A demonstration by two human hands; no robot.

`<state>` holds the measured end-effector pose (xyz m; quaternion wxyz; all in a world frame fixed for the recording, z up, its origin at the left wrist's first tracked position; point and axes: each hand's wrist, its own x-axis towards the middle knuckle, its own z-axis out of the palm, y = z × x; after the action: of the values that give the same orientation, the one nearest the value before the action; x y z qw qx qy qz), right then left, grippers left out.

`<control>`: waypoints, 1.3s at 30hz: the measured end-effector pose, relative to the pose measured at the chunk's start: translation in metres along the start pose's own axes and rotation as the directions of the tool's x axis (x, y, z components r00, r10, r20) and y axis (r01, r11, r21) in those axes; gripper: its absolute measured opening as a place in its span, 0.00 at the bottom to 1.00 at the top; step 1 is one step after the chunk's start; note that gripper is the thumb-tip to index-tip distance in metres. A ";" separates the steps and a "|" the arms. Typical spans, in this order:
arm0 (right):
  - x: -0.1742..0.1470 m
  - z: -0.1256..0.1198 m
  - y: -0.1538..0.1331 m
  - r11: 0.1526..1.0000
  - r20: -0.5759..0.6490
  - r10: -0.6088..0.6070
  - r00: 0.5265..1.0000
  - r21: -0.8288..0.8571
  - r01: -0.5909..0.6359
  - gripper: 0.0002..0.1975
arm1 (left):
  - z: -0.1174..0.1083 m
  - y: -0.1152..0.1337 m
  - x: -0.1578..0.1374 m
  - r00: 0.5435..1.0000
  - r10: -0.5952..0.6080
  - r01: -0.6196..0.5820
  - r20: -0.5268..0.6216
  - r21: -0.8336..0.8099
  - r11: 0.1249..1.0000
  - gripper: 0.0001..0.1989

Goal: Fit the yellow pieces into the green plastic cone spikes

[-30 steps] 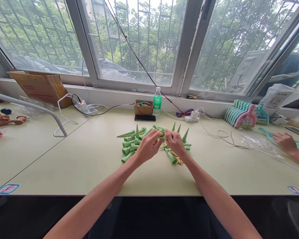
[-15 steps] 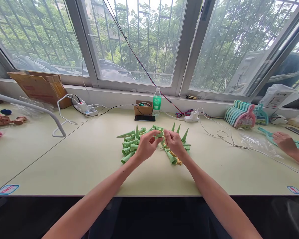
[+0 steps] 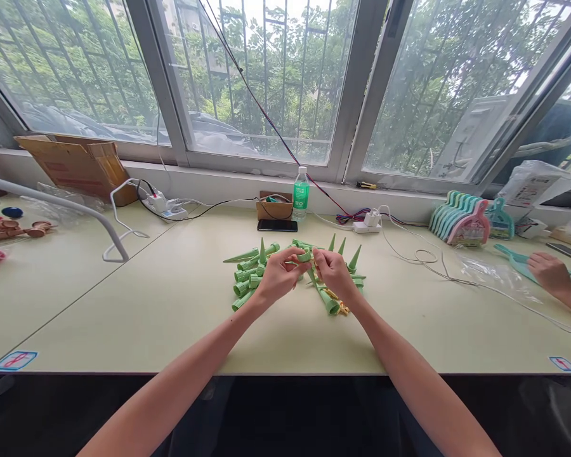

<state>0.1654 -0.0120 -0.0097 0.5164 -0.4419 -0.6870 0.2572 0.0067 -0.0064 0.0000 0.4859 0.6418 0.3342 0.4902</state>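
My left hand (image 3: 282,274) pinches a small green plastic cap (image 3: 304,256) between thumb and fingers, just above the table. Close beside it, my right hand (image 3: 332,270) is closed, its fingertips near the cap; what they pinch is too small to make out. To the left of my hands lie several green hollow plastic spikes (image 3: 242,289), piled with their wide ends toward me. A few pointed green cones (image 3: 354,259) stand upright on the right. Another green spike (image 3: 332,306) lies below my right hand, beside small yellow pieces (image 3: 343,309).
A black phone (image 3: 276,225), a small cardboard box (image 3: 275,207) and a green-labelled bottle (image 3: 301,192) stand behind the pile. White cables (image 3: 485,287) cross the right side. Another person's hand (image 3: 549,273) touches a turquoise plastic item (image 3: 516,259). A grey curved tube (image 3: 90,212) reaches in from the left.
The cap has tilted slightly in my left hand, whose fingers have shifted a little. My right hand stays nearly in place. At the far right, a second hand of the other person appears.
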 end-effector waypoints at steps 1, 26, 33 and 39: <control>0.000 0.000 0.000 1.000 0.002 -0.002 1.000 -0.002 0.002 0.26 | 0.000 0.001 0.000 1.000 -0.010 0.011 0.013 -0.017 1.000 0.18; -0.002 0.002 -0.002 0.967 -0.011 -0.135 0.991 -0.220 0.129 0.24 | -0.006 0.006 0.004 0.918 -0.301 0.386 0.257 -0.418 0.822 0.20; -0.002 0.005 -0.001 0.975 -0.037 -0.111 0.993 -0.199 0.101 0.23 | 0.000 0.006 0.001 0.990 -0.107 0.120 0.088 -0.156 0.980 0.21; -0.001 0.005 0.000 0.997 -0.045 -0.034 0.998 -0.076 0.030 0.24 | 0.002 0.000 -0.001 0.994 0.105 -0.106 0.021 0.069 0.992 0.14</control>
<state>0.1606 -0.0126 -0.0126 0.5193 -0.4558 -0.6909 0.2125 0.0083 -0.0083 -0.0004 0.4395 0.6794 0.3124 0.4976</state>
